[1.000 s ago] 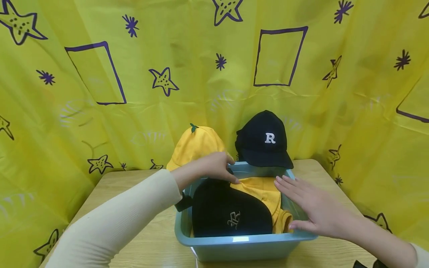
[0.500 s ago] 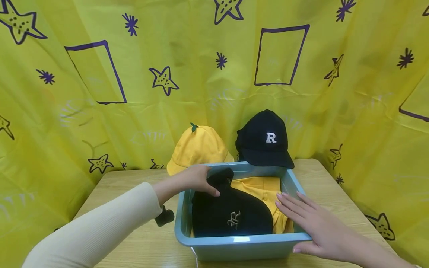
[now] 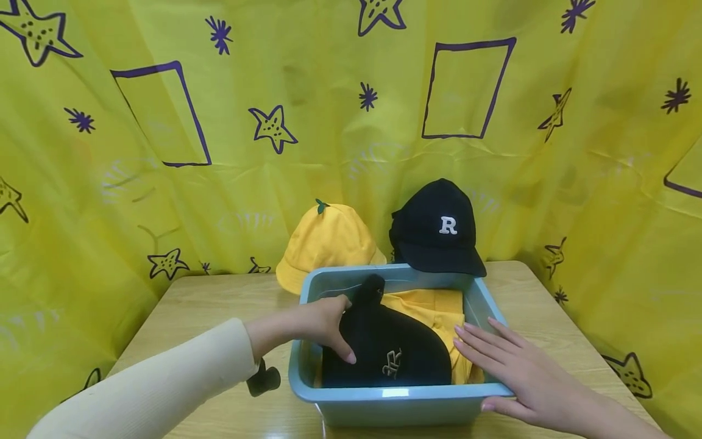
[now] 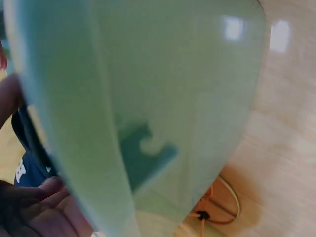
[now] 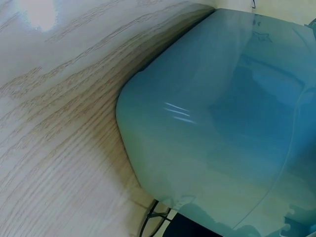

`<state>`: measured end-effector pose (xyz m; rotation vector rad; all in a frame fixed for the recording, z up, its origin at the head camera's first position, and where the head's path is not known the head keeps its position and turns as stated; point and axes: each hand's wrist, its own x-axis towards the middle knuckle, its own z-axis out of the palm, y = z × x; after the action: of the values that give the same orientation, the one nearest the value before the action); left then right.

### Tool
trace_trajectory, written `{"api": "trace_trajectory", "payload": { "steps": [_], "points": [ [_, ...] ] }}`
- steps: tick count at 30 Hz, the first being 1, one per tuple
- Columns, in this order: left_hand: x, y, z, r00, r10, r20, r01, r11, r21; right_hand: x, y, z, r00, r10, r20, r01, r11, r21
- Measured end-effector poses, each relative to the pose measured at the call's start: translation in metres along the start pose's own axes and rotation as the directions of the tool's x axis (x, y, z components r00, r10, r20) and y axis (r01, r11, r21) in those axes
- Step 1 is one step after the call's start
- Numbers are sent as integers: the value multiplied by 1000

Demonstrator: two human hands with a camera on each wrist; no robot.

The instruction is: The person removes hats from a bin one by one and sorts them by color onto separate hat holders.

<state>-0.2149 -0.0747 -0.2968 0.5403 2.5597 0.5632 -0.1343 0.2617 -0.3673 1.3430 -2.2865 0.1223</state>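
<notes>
A light blue plastic bin stands on the table with a flattened black cap in it, gold embroidery on its front. Folded yellow cloth lies beside the cap, on the right. My left hand reaches over the bin's left rim, its thumb lying on the black cap and its fingers mostly hidden behind that edge. In the left wrist view some fingers show past the bin's wall. My right hand rests across the right rim, fingers straight against the yellow cloth, thumb outside the bin.
Behind the bin sit a yellow hat with a green leaf on top and a dark cap with a white R. A yellow curtain hangs at the back and sides of the wooden table.
My left hand has let go of the cloth at the back and come forward and left onto the black cap. My right hand has come slightly toward me, along the right rim.
</notes>
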Motion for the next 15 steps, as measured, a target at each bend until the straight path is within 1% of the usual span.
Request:
{"api": "trace_trajectory", "payload": {
  "steps": [2, 4, 6, 9, 12, 15],
  "points": [
    [0, 1, 2, 999, 33, -26, -33, 999, -11, 0, 0, -1, 1000, 7, 5, -7, 1000, -9],
    [0, 1, 3, 995, 78, -54, -79, 997, -19, -1, 0, -1, 1000, 13, 12, -13, 1000, -16],
    [0, 2, 3, 989, 128, -75, -130, 991, -31, -1, 0, -1, 1000, 13, 12, -13, 1000, -20],
    [-1, 6, -1, 976, 198, -95, -202, 979, -39, -1, 0, 0, 1000, 14, 11, -13, 1000, -25],
    [-4, 9, -6, 966, 237, -100, -242, 969, -41, -1, -1, 0, 1000, 17, 9, -17, 1000, -26],
    [-7, 11, -13, 961, 257, -103, -261, 965, -33, -1, -1, 0, 1000, 22, 13, -21, 999, -26]
  ]
}}
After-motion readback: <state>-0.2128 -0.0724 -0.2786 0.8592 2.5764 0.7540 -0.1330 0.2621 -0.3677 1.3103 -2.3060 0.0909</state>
